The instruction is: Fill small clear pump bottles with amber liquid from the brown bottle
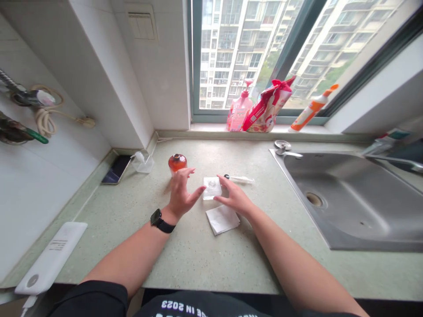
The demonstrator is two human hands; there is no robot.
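On the counter between my hands sits a small clear square container (pixel 212 188) with a round shape in its top. My left hand (pixel 181 193) is open left of it, fingers spread and thumb tip close to its edge. Behind those fingers stands an amber bottle (pixel 177 162) with an open neck, its lower part partly hidden. At the container's right side is my right hand (pixel 234 196), thumb and fingers apart; whether they touch it I cannot tell. A slim clear-and-white piece with a black end (pixel 243 179) lies beyond this hand. Nearer me rests a folded white tissue (pixel 223 219).
A phone (pixel 116 169) and a clear piece with a white nozzle (pixel 142 163) lie at the left. A white power bank (pixel 53 255) is at the front left edge. The steel sink (pixel 350 207) is on the right. Pink pump bottle (pixel 239 110), red bag (pixel 269 108) and orange-white tube (pixel 310 110) line the sill.
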